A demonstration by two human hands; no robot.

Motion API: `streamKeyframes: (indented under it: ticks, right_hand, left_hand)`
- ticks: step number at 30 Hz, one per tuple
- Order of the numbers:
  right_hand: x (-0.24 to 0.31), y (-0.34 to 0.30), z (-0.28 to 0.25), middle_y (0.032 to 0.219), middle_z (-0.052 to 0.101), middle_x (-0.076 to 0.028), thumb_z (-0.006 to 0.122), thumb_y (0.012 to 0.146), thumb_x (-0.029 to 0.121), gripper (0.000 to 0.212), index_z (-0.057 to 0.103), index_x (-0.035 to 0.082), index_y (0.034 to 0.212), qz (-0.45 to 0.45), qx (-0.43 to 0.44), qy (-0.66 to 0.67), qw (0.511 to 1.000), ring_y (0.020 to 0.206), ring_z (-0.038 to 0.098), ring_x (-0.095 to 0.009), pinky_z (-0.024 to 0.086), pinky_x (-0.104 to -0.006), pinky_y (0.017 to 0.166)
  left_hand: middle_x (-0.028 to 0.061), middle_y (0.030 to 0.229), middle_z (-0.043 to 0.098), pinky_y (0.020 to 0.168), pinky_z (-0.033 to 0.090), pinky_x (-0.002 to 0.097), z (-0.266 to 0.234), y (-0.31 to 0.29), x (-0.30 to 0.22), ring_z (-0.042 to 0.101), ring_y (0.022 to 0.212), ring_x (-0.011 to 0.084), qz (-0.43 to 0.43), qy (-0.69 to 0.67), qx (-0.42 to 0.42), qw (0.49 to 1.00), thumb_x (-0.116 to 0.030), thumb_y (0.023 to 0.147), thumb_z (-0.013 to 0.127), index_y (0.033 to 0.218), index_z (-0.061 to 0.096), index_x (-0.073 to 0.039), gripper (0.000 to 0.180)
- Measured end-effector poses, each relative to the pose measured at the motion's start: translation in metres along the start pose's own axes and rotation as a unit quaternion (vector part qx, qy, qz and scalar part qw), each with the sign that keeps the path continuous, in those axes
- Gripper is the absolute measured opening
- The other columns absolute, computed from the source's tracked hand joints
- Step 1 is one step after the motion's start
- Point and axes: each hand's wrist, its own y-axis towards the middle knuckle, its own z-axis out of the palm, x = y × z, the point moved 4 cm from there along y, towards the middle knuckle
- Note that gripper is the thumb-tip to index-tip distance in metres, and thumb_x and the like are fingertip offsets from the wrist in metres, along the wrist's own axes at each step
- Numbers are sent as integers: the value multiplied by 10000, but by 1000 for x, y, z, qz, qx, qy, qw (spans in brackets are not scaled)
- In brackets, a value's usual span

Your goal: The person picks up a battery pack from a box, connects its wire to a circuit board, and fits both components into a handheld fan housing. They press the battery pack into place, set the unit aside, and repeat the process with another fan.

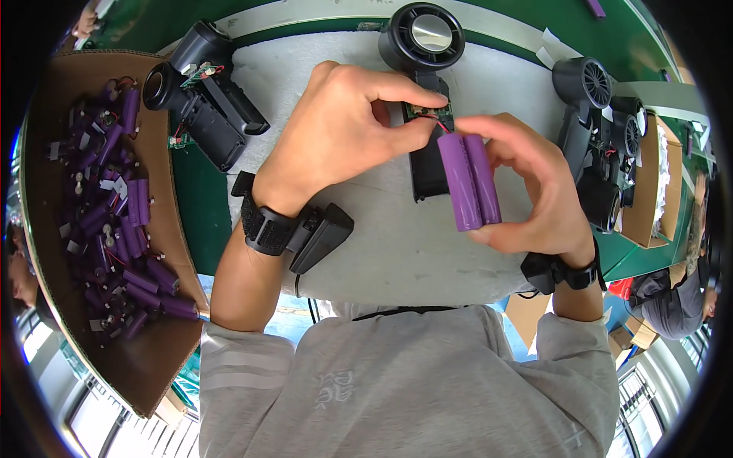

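Observation:
My right hand [538, 179] grips a purple two-cell battery pack [471, 182] between thumb and fingers, tilted over the white padded work surface [366, 263]. Short red and dark wires run from the pack's top toward a small green circuit board [422, 110]. My left hand [347, 126] has its index finger and thumb on either side of this board, pinching it at the open handle of a black handheld fan [429, 191]. The fan's round head [385, 38] with a silver centre points away from me. My fingertips partly hide the board and the wire ends.
A cardboard box [179, 252] full of purple battery packs stands at the left. Beside it lie opened black fan housings [217, 126] with exposed boards. More black fans [584, 82] and another cardboard box [666, 183] sit at the right. Other people appear at both edges.

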Motion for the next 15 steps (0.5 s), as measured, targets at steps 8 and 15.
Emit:
streamKeyframes:
  ticks: [8,15]
  right_hand:
    - [-7,4,15,1181,609,-93,820,546,76,798,515,29,1281,10,-44,-44,998,657,567,-116,471,-245,635]
    - [-7,5,19,1223,603,-81,820,558,49,752,552,68,1260,-27,-47,-136,989,641,568,-129,478,-247,613]
  left_hand:
    - [-6,730,661,531,425,188,0,-2,8,520,611,6,13,-16,38,999,18,789,682,1045,740,-62,274]
    - [82,736,706,531,464,242,-1,0,11,569,536,101,12,-44,27,999,-99,751,722,969,760,-92,221]
